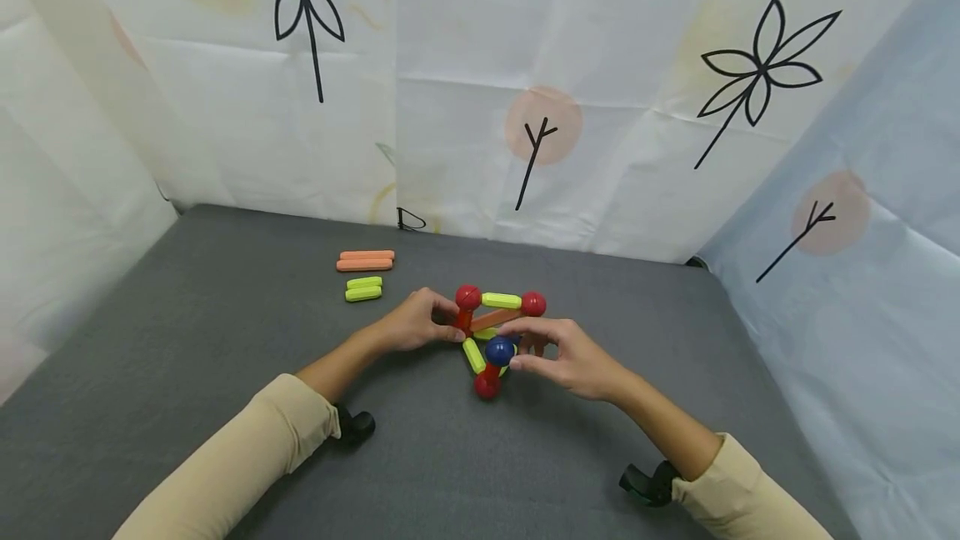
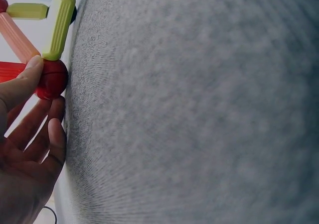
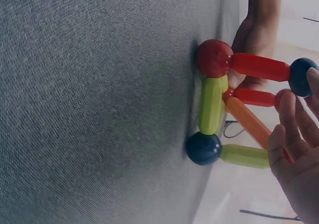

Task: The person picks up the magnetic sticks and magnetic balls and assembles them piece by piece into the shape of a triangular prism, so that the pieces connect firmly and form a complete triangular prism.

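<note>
A toy frame of rods and balls [image 1: 495, 338] stands on the grey table [image 1: 225, 340]. My left hand [image 1: 448, 325] grips the frame's left side at the red upright rod under a red ball [image 1: 468, 297]. In the left wrist view its thumb presses a red ball [image 2: 52, 79] that joins a green rod [image 2: 60, 25] and an orange rod [image 2: 17, 37]. My right hand [image 1: 517, 352] pinches the blue ball [image 1: 499, 350] on top of a red rod. The right wrist view shows that rod [image 3: 259, 67], a base red ball [image 3: 214, 58], a green rod [image 3: 212, 104] and a second blue ball [image 3: 203, 148].
Two loose orange rods [image 1: 365, 260] and two loose green rods [image 1: 363, 288] lie on the table behind and left of the frame. Patterned white sheets [image 1: 465, 107] wall the table at the back and on both sides.
</note>
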{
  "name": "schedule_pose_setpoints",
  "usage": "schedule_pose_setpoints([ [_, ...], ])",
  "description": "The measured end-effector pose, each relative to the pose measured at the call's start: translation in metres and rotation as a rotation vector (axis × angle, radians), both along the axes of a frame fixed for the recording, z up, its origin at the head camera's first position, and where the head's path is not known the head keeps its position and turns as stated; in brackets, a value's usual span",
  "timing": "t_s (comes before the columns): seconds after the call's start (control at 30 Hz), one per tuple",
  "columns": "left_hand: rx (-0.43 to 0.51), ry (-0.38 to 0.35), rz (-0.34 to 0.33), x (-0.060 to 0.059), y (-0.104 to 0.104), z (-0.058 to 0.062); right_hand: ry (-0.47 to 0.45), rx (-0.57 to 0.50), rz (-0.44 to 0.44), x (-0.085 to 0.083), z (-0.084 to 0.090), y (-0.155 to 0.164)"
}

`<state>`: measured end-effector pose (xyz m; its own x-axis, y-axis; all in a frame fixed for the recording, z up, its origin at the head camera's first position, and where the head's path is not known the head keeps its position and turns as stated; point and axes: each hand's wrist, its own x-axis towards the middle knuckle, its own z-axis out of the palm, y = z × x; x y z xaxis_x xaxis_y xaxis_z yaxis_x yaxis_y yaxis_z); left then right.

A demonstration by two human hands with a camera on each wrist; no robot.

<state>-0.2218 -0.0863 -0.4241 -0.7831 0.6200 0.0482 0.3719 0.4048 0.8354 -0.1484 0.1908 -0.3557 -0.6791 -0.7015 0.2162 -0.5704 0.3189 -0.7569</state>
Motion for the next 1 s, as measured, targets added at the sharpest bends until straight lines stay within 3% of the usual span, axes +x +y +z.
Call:
schedule_pose_setpoints([
  [0.13, 0.002, 0.002, 0.000, 0.000, 0.000, 0.000, 0.053, -0.059, -0.034, -0.002, 0.006, 0.007],
  [0.27, -0.006, 0.002, 0.002, 0.000, 0.000, 0.001, 0.113, -0.151, -0.176, -0.014, 0.013, 0.019],
  [0.43, -0.015, 0.003, 0.008, 0.001, 0.000, 0.001, 0.038, -0.123, -0.311, -0.032, 0.005, 0.034],
  [0.67, -0.020, -0.003, 0.012, 0.001, 0.001, 0.000, -0.165, 0.004, -0.252, -0.042, -0.027, 0.042],
  [0.83, -0.013, -0.003, 0.015, 0.001, 0.001, 0.000, -0.229, 0.069, -0.191, -0.042, -0.040, 0.039],
  [1.0, -0.007, -0.002, 0.016, 0.000, 0.000, -0.002, -0.235, 0.103, -0.126, -0.042, -0.049, 0.033],
])
